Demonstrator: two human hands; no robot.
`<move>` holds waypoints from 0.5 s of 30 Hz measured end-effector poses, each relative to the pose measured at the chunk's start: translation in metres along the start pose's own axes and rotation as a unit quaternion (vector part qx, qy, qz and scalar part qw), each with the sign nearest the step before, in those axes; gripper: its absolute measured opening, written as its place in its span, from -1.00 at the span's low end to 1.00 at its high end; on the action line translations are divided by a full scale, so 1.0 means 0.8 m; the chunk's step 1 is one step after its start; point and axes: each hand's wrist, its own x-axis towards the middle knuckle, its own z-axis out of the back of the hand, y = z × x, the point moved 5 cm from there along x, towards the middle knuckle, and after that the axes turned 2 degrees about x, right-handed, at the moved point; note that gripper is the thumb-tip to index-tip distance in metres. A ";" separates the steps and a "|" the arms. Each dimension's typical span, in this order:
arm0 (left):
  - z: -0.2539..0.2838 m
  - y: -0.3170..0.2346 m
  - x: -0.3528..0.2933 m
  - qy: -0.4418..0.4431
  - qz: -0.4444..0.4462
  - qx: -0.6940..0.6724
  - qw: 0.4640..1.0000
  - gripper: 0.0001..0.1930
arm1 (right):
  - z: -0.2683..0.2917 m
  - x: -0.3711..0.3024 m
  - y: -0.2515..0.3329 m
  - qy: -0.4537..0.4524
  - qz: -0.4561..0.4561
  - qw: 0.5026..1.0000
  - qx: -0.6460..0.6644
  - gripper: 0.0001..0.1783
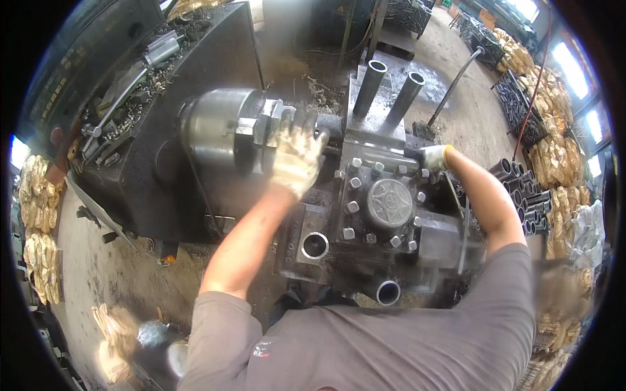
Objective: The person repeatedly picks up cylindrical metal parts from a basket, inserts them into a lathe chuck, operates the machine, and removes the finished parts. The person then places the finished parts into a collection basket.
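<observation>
My left hand, in a white work glove with dark, dirty fingers, lies at the jaws of a lathe chuck. Its fingers are stretched out and a little apart; whether they touch the metal I cannot tell. A square tool post with several bolts and a round cap stands to the right of the chuck. Beyond its far right corner is my right hand, gloved too, its fingers hidden behind the machine parts. Two steel tubes stand upright on the slide behind the tool post.
Nearer me, two more tubes stand on end by the tool post. Metal chips and tools cover the headstock top at left. A stack of cut tubes and wrapped bundles line the right side. A metal rod leans farther back.
</observation>
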 end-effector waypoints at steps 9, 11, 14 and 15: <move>0.079 -0.057 -0.192 0.217 0.194 -0.442 0.849 -0.24 | 0.013 -0.089 0.112 -0.451 0.133 0.868 -0.161 -0.50; 0.071 -0.044 -0.177 0.089 0.229 -0.462 0.852 -0.44 | 0.007 -0.141 0.183 -0.404 0.258 0.875 -0.066 -0.57; 0.143 -0.009 -0.114 -0.194 0.286 -0.590 0.729 -0.52 | -0.037 -0.193 0.294 -0.256 0.390 0.884 -0.031 -0.50; 0.143 0.011 -0.108 -0.197 0.287 -0.541 0.766 -0.39 | -0.061 -0.204 0.316 -0.272 0.431 0.853 -0.114 -0.42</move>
